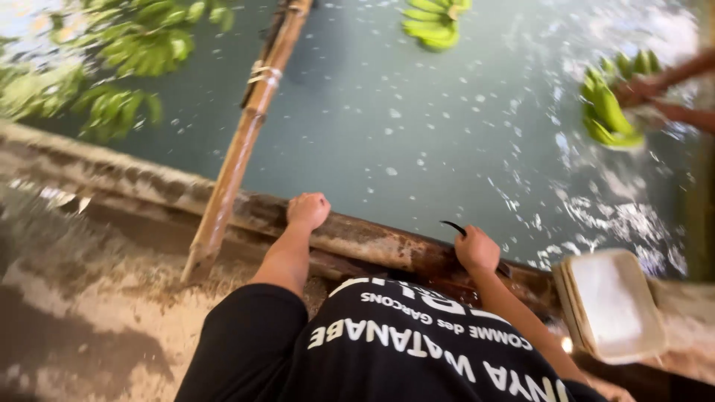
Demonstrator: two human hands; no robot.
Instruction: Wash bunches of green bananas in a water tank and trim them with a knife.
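- The right hand (477,249) is seen resting on the rusty rim (357,237) of a water-filled tank, closed into a fist.
- A curved knife (453,226) is gripped in that fist; only its dark, hooked tip is shown, rising from the top of the hand and bending to the left, roughly along the line of the rim. The handle is hidden inside the fingers.
- The left hand is not caught in the view, so nothing can be said of its grip.
- A bare foot (307,211) is planted on the same rim, to the left of the right hand and apart from it, with the leg running back to the black clothing.
- A green banana bunch (607,112) is found in the water ahead and to the right of the knife, well apart from it. It is held by another person's hand (639,91), reaching in from the right edge.
- A second banana bunch (436,22) is floating at the far side, almost straight ahead of the fist, and more bunches (141,45) are gathered at the far left.
- A bamboo pole (246,141) is laid slantwise over the rim, to the left of the foot.
- A stack of pale trays (611,305) is set on the ledge just right of the right forearm.
- Of all the fruit, the held bunch lies nearest the knife side.
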